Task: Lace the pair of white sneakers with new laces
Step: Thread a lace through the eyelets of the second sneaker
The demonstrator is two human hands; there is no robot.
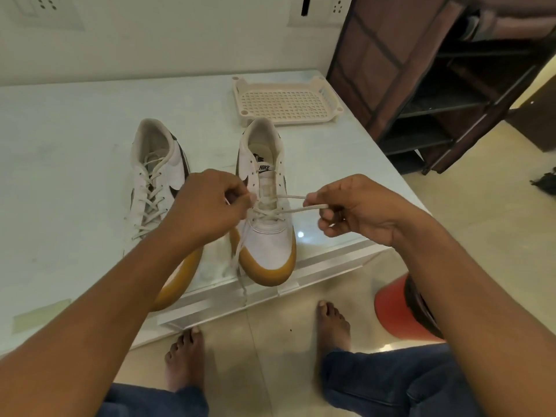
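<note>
Below the table's near edge, two bare feet [184, 356] stand on the pale floor tiles, and jeans-clad knees are cut off by the bottom of the view. Beside the right forearm a red stool [391, 308] sits on the floor, partly covered by that arm. On the glass-topped table [66, 182], close to its near left corner, lies a pale yellowish patch [42, 316], too blurred to name.

Both forearms reach forward over the near edge. The left forearm crosses the toe of the laced sneaker [156, 176] and hides most of its gum-coloured front; that shoe lies with its heel toward the far edge. Just to its right the half-laced sneaker [267, 236] stands upright with its toe at the near edge, its lace [288, 210] crossing only the eyelets nearest the toe.

The left hand [207, 203] hovers over that shoe's left side, back of the hand up, its grip clamped on the lace; the pinch itself is tucked under the curled fingers. The right hand [355, 206] is held out past the shoe's right side, above the table, its grip closed on the lace strands drawn taut from the eyelets. One loose lace end trails past the toe and hangs over the near edge.

Toward the far right corner sits a cream perforated basket [285, 103], apart from both shoes. Beyond the table's right edge stands a dark shelf rack [436, 85], its top cut off.
</note>
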